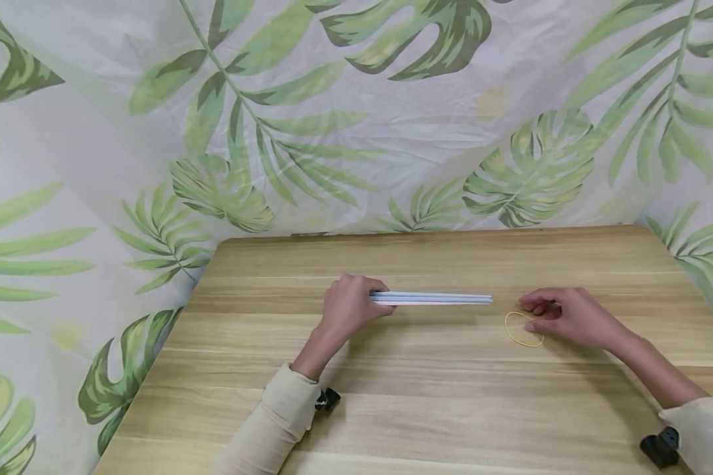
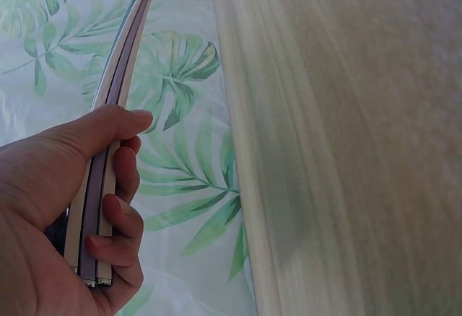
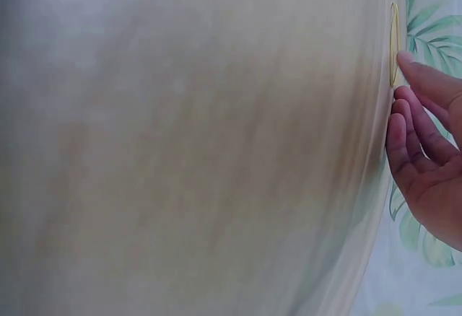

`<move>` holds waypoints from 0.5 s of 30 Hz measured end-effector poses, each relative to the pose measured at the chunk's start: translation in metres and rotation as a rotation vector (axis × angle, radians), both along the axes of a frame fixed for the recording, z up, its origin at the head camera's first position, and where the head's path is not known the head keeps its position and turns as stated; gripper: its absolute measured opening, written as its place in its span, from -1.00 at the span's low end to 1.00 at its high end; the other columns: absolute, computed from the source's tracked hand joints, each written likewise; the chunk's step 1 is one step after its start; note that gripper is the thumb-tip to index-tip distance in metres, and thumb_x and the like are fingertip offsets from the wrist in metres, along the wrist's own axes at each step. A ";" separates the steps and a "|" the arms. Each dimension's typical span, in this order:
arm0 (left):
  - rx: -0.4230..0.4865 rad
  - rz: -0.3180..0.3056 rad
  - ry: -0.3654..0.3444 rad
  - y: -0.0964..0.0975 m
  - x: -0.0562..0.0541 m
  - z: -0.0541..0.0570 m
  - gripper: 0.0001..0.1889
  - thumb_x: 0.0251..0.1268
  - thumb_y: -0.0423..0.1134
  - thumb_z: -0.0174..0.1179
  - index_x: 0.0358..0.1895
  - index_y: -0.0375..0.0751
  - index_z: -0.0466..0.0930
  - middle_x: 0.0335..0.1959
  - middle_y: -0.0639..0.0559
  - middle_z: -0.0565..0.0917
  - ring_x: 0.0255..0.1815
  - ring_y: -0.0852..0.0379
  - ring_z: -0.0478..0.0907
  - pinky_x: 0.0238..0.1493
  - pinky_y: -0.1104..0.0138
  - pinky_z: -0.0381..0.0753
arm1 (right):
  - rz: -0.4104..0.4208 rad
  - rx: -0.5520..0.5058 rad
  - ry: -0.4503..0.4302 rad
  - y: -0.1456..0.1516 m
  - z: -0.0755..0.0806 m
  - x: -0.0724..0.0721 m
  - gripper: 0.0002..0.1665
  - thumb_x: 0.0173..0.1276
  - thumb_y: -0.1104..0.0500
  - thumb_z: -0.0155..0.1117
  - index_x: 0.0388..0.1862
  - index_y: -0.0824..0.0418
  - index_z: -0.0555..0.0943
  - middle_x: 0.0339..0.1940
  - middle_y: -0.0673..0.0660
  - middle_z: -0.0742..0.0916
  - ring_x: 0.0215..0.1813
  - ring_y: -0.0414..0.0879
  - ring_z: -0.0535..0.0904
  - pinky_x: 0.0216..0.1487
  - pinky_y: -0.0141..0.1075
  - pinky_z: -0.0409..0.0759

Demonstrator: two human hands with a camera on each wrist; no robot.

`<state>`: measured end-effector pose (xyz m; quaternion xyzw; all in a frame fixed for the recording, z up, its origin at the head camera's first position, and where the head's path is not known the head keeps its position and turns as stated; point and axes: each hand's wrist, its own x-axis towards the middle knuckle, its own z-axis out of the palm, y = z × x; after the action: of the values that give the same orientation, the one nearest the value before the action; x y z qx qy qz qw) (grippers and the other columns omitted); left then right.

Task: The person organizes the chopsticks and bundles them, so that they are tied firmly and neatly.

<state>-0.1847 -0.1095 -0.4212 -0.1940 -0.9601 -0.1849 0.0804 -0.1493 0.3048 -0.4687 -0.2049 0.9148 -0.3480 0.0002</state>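
My left hand (image 1: 347, 305) grips one end of a bundle of long, thin, straight sticks (image 1: 434, 298) in pale blue and white. In the left wrist view the sticks (image 2: 118, 89) lie side by side, a purple one among paler ones, with the thumb across them and the fingers curled round below. They point toward the right hand, above the table. A thin yellow rubber band (image 1: 506, 326) lies as a loose loop on the table. At its right side is my right hand (image 1: 576, 318), thumb overlapping the loop, fingers bent and apart from the thumb.
The wood-grain table (image 1: 428, 402) stretches under both hands, its back edge against a leaf-patterned cloth (image 1: 416, 125). Black wrist devices show beside the left sleeve (image 1: 288, 402) and the right sleeve (image 1: 704, 429).
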 end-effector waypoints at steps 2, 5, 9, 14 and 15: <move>-0.003 -0.004 0.002 0.000 0.000 0.000 -0.79 0.04 -0.02 0.66 -0.25 0.09 0.92 -0.46 0.15 0.82 -0.61 0.21 0.46 -0.66 0.35 0.31 | 0.009 0.013 -0.008 0.000 0.001 -0.002 -0.59 0.21 0.25 0.68 0.03 0.31 0.80 -0.18 0.05 0.86 -0.19 -0.42 0.65 -0.19 -0.41 0.70; -0.008 -0.009 0.008 0.000 0.000 -0.001 -0.79 0.03 -0.02 0.67 -0.25 0.09 0.92 -0.47 0.15 0.82 -0.61 0.21 0.46 -0.66 0.35 0.30 | 0.014 0.040 -0.032 -0.002 0.002 -0.004 -0.63 0.24 0.27 0.65 0.02 0.31 0.80 -0.26 -0.05 0.82 -0.23 -0.43 0.63 -0.20 -0.42 0.68; -0.019 -0.010 0.017 0.000 0.000 0.000 -0.78 0.03 -0.02 0.67 -0.25 0.09 0.92 -0.45 0.15 0.83 -0.60 0.20 0.48 -0.65 0.35 0.31 | 0.015 0.067 -0.050 -0.004 0.004 -0.006 -0.67 0.28 0.30 0.61 0.02 0.30 0.80 -0.29 -0.08 0.82 -0.25 -0.42 0.64 -0.21 -0.42 0.66; -0.030 -0.011 0.010 0.001 0.000 0.000 -0.78 0.03 -0.01 0.68 -0.26 0.09 0.92 -0.44 0.15 0.84 -0.59 0.21 0.49 -0.65 0.35 0.32 | 0.044 0.086 -0.047 -0.006 0.006 -0.007 -0.73 0.32 0.34 0.55 0.00 0.29 0.80 -0.30 -0.09 0.82 -0.26 -0.41 0.64 -0.22 -0.42 0.64; -0.031 -0.012 0.009 0.000 0.001 0.000 -0.78 0.03 -0.01 0.68 -0.26 0.09 0.91 -0.43 0.15 0.84 -0.59 0.21 0.50 -0.64 0.35 0.32 | 0.055 0.090 -0.049 -0.006 0.006 -0.007 -0.73 0.33 0.35 0.54 0.01 0.29 0.80 -0.29 -0.10 0.82 -0.25 -0.40 0.64 -0.22 -0.42 0.64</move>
<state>-0.1842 -0.1091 -0.4216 -0.2018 -0.9612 -0.1698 0.0805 -0.1563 0.2989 -0.4625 -0.2213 0.9233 -0.3112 0.0417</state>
